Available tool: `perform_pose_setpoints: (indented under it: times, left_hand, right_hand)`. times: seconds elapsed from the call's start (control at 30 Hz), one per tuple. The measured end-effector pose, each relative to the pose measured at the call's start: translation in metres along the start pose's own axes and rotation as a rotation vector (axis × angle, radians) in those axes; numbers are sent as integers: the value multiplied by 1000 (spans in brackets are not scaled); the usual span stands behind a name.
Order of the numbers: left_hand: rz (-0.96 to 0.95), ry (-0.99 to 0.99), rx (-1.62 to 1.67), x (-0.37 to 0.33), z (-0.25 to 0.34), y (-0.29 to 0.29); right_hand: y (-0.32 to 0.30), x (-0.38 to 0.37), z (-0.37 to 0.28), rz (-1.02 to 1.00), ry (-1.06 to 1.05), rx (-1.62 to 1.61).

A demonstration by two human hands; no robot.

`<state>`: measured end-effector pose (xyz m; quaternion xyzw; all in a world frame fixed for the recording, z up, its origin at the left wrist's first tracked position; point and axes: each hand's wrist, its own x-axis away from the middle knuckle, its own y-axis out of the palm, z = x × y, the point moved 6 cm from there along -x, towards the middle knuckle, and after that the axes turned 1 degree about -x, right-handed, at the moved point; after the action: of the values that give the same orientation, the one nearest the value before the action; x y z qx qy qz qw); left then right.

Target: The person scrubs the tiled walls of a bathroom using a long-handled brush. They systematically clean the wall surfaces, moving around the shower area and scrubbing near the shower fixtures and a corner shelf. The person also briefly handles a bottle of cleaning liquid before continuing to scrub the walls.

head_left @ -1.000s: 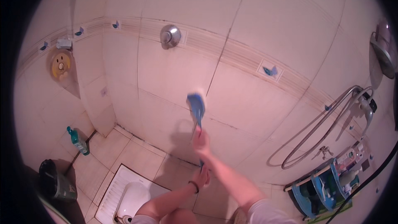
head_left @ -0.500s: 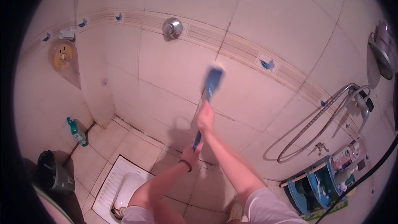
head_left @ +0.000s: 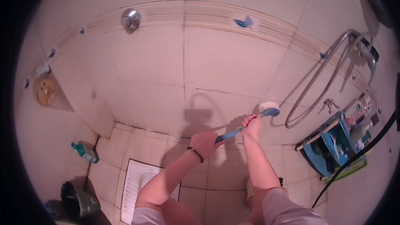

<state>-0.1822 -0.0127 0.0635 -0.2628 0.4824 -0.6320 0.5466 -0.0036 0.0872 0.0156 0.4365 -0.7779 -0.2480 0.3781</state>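
Observation:
A long-handled scrub brush [head_left: 230, 134] with a blue handle and pale bristles slants across in front of me. My left hand [head_left: 204, 144], with a dark beaded band at its wrist, is closed round the lower end of the handle. Farther up, close below the head, my right hand [head_left: 252, 126] grips the same handle. The brush head points right, its whitish bristles turned to the tiled wall [head_left: 225, 64] low on the right side. Whether the bristles press on the tile or stand just off it, I cannot tell.
A squat toilet [head_left: 132, 183] is set in the floor at lower left, near a dark bin [head_left: 79, 200] and a green bottle [head_left: 85, 153]. On the right hang a shower hose [head_left: 310, 85] and a tap [head_left: 330, 105], above a blue shelf rack [head_left: 321, 150]. A round metal knob [head_left: 131, 20] juts from the wall.
The brush has swung from nearly upright at mid-wall down to the right, now lying slanted. Both hands kept their grip and moved with it. The view has turned too.

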Motion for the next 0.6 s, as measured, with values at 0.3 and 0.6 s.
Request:
perform_pose_setpoints:
  times: [0.3, 0.6]
  left_hand:
    - [326, -428, -606, 112, -54, -147]
    - [316, -57, -358, 14, 16, -69]
  right_hand:
    - [124, 115, 186, -117, 456, 172]
    - [34, 15, 38, -363, -139, -34]
